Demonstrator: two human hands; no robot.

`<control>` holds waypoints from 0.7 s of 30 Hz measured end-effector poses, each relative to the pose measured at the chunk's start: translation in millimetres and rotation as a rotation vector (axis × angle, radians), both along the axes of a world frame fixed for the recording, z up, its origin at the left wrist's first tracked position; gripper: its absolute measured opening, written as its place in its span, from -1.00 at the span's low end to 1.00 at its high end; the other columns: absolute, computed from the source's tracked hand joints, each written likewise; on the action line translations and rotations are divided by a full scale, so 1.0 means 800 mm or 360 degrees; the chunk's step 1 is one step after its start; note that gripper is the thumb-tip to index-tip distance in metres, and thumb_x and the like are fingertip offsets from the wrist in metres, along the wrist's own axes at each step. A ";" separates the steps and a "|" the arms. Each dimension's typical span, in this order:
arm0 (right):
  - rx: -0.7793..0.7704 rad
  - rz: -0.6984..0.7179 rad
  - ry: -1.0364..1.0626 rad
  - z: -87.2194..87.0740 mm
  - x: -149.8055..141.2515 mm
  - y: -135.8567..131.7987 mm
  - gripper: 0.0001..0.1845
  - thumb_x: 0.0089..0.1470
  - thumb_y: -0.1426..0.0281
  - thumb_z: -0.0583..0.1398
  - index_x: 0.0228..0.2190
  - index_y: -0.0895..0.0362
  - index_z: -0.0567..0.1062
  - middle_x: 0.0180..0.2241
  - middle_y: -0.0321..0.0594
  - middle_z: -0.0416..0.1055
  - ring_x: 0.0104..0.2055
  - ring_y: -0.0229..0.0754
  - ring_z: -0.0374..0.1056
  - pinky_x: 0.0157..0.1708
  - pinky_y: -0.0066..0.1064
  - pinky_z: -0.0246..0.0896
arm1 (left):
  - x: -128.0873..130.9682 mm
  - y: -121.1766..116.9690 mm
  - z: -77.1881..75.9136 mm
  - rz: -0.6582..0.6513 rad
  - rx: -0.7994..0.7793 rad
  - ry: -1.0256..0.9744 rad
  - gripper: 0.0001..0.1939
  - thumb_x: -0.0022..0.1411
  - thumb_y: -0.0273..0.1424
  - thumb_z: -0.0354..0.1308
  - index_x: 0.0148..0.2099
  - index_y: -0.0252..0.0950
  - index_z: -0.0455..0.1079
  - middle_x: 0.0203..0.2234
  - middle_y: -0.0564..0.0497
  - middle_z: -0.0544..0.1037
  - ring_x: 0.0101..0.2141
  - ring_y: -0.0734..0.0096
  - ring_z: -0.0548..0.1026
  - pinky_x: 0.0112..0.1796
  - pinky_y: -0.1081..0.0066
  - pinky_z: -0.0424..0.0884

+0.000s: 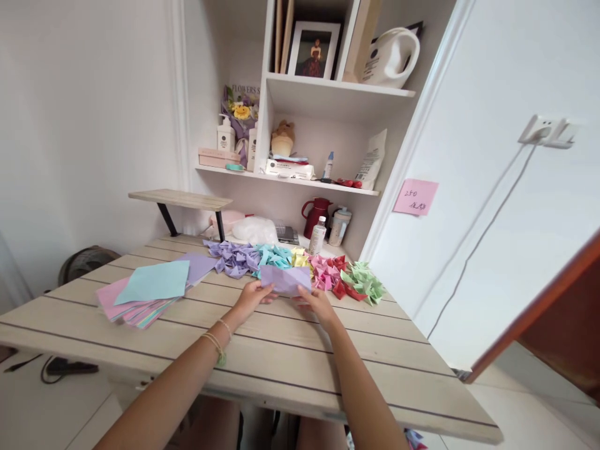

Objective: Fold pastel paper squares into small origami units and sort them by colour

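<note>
Between my two hands a sheet of purple paper (285,279) is held up just over the table, in front of the folded pieces. My left hand (257,294) pinches its left edge, thumb on the near face. At the lower right corner, my right hand (315,301) grips it the same way. Behind the sheet lies a row of folded paper shapes: purple ones (234,257), blue ones (274,255), a few yellow ones (299,256), pink ones (325,272), red ones (341,289) and green ones (363,281).
A fanned stack of coloured paper (157,282) lies to the left on the slatted table (262,350). A small raised shelf (180,198) stands at the back left. Behind are a bottle (317,236), a red jug (316,215), a tumbler (339,226) and a plastic bag (255,230).
</note>
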State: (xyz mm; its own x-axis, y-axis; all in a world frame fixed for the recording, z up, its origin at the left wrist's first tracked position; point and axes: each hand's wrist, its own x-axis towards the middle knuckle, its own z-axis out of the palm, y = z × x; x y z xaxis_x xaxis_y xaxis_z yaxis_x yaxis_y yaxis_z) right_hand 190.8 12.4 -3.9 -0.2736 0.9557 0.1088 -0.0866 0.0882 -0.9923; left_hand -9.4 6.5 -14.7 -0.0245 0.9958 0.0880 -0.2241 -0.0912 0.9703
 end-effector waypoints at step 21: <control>-0.0016 -0.0085 0.0316 -0.015 -0.015 0.007 -0.59 -0.34 0.31 0.37 -0.36 0.22 0.52 -0.33 -0.16 0.49 -0.28 -0.14 0.39 -0.23 -0.30 0.33 | -0.001 -0.002 0.004 0.0197 0.0183 -0.0165 -0.52 -0.24 -0.41 0.38 -0.21 -0.37 0.32 -0.35 -0.09 0.56 -0.30 0.30 0.53 -0.22 0.32 0.43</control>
State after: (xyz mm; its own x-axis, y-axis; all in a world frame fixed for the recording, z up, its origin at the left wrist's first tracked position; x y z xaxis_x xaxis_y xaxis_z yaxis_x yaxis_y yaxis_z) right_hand 179.0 17.9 -15.7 -0.1964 0.9696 0.1459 -0.2760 0.0881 -0.9571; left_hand -10.1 5.1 -11.4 -0.1612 0.9682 0.1914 -0.3025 -0.2331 0.9242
